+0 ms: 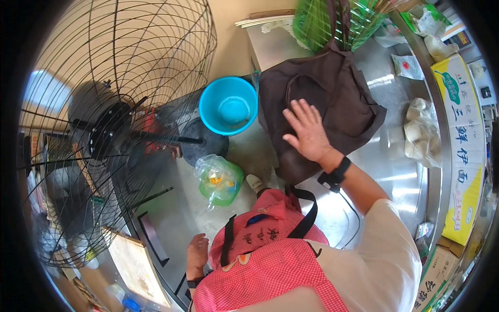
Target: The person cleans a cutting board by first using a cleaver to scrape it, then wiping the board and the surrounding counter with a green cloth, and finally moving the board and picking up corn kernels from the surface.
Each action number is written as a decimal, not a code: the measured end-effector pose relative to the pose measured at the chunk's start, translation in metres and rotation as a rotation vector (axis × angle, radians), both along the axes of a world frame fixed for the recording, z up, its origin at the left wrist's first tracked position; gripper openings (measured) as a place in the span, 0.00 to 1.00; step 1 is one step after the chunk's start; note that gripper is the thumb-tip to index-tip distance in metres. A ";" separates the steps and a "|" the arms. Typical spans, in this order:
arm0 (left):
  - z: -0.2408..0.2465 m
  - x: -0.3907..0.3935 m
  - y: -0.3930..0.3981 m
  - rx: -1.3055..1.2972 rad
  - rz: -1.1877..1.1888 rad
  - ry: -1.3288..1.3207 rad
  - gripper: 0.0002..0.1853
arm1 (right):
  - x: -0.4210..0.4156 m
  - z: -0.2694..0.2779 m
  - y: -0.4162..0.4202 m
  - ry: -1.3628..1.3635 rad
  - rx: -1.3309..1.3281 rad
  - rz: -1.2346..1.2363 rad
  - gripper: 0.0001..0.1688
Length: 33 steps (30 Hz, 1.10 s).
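My right hand point(309, 132) rests flat, palm down and fingers spread, on a dark brown fabric bag point(335, 101) that lies on the stainless steel counter point(393, 183). A strap of the bag runs up toward the back, and what is inside it cannot be seen. My left hand point(197, 251) hangs low beside the red checked apron point(257, 277), its fingers slightly bent and nothing visible in it. Below, on the floor, stands a green plastic bag with a clear liner point(221, 181) holding bits of waste. Next to the brown bag is a blue plastic basin point(228, 105).
A large wire-guarded fan point(113, 128) fills the left side on a round base point(202, 142). Clear bags of round pale items point(421, 136) and a long yellow-and-white carton point(462, 152) line the right. A green plastic bag point(315, 25) stands at the back; a cable crosses the counter.
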<state>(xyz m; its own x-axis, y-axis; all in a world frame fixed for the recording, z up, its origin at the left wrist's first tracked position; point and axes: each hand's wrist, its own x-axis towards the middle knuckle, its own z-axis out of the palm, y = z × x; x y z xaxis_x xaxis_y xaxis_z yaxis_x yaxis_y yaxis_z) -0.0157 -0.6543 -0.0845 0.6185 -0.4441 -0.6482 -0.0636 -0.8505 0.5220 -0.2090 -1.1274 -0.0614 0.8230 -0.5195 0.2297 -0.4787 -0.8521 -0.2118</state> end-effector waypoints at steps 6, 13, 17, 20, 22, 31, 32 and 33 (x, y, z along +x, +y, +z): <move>0.013 -0.010 0.024 0.031 0.102 -0.045 0.15 | -0.008 -0.047 -0.025 0.112 -0.036 -0.106 0.37; -0.050 -0.043 0.110 -0.137 -0.061 -0.181 0.15 | -0.095 -0.040 -0.064 0.281 -0.089 -0.181 0.39; -0.071 -0.067 0.156 -0.199 -0.008 -0.181 0.16 | -0.092 0.003 -0.009 0.230 0.020 -0.027 0.37; -0.084 -0.073 0.180 -0.225 0.013 -0.142 0.16 | -0.089 0.004 0.034 0.288 0.112 -0.029 0.37; -0.086 -0.080 0.193 -0.225 0.043 -0.098 0.17 | -0.090 -0.001 0.051 0.222 0.042 -0.030 0.30; -0.109 -0.120 0.273 -0.261 0.070 -0.171 0.15 | -0.165 -0.004 0.144 0.692 -0.185 0.135 0.27; -0.104 -0.130 0.287 -0.241 0.093 -0.175 0.15 | -0.169 0.000 0.169 0.641 -0.132 0.131 0.31; -0.089 -0.133 0.285 -0.200 0.134 -0.161 0.15 | -0.183 -0.004 0.193 0.726 -0.111 -0.010 0.34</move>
